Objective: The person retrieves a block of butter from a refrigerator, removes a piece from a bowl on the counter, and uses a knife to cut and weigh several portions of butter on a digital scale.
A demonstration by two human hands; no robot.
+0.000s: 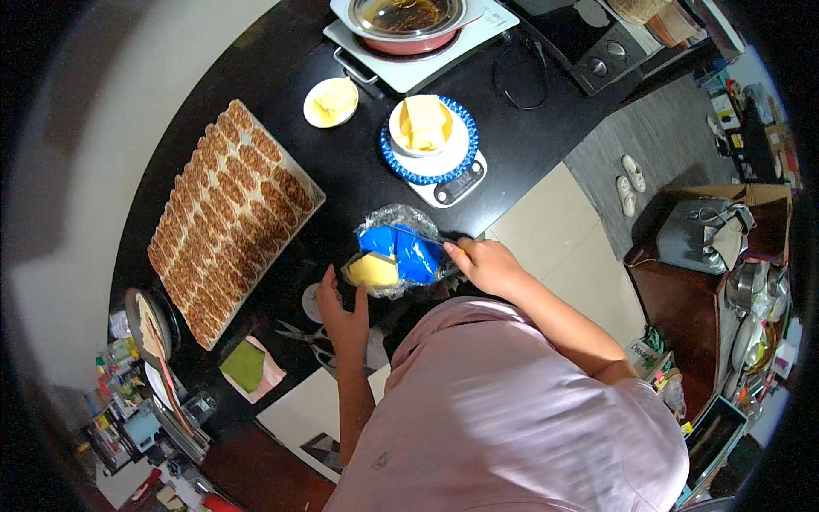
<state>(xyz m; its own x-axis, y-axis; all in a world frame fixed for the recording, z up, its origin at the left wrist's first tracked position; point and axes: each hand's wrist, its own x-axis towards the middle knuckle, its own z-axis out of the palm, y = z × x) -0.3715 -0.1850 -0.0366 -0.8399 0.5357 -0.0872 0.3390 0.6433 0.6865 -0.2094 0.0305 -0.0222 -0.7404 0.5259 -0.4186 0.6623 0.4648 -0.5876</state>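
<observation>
In my right hand (490, 266) is a knife (420, 234), its thin blade lying over a blue-wrapped block (416, 260). A pale yellow cut end of the block, which looks like butter (375, 270), shows at the lower left. Crumpled clear plastic wrap (401, 215) lies around and under it. My left hand (343, 320) is beside the cut end, fingers apart and holding nothing; I cannot tell whether the fingertips touch the wrap. Beyond the block, a digital scale (463, 185) carries a blue-rimmed plate (471, 141) and a white bowl (397, 136) of yellow butter chunks (425, 119).
A tray of browned oval pieces (235, 222) covers the table's left side. A small dish (320, 118) holds more yellow butter. At the back, a lidded pot (409, 41) stands on a white cooktop (488, 34). Scissors (309, 337) and a green-and-pink cloth (247, 367) lie near the front edge.
</observation>
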